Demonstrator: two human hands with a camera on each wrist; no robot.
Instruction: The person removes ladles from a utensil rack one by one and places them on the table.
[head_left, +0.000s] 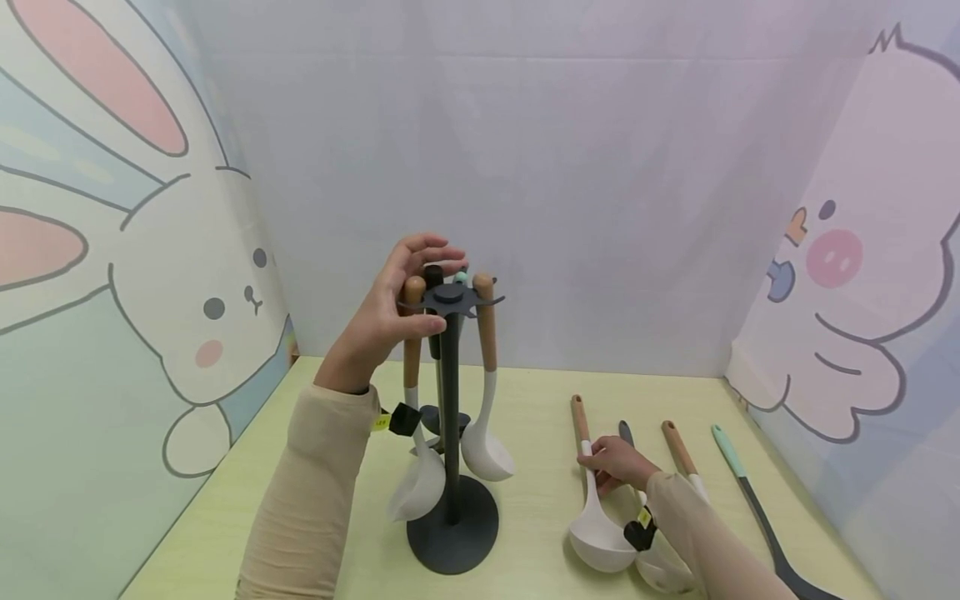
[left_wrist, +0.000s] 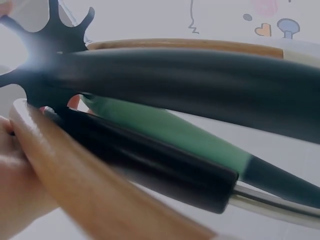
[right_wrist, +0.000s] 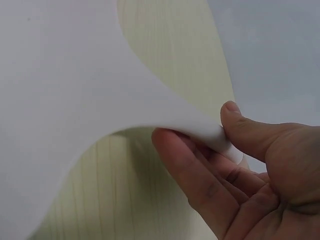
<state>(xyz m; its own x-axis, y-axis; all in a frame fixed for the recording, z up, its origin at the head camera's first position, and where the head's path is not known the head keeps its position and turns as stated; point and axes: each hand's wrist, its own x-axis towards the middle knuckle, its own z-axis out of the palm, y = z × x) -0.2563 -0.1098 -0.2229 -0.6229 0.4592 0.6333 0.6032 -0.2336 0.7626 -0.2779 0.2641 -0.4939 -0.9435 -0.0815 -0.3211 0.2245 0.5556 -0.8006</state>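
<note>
A black utensil stand (head_left: 453, 533) with a round base stands left of centre. My left hand (head_left: 390, 300) reaches round its top, thumb across the post and fingers behind the hooks. Beside this palm hang a wooden-handled white ladle (head_left: 417, 492), a black-handled utensil (left_wrist: 150, 160) with a metal shaft and a mint-handled one (left_wrist: 165, 127). Another white ladle (head_left: 487, 454) with a wooden handle hangs on the stand's right side. On the right, my right hand (head_left: 617, 463) pinches the white neck of a wooden-handled ladle (head_left: 600, 542) between thumb and fingers, its bowl towards me.
Under and beside my right forearm lie a dark-handled utensil (head_left: 626, 431) and a wooden-handled white one (head_left: 678, 448). Farther right is a mint-handled black utensil (head_left: 759, 504). Printed side panels and a plain back wall (head_left: 525, 183) enclose the pale wooden table (head_left: 532, 417).
</note>
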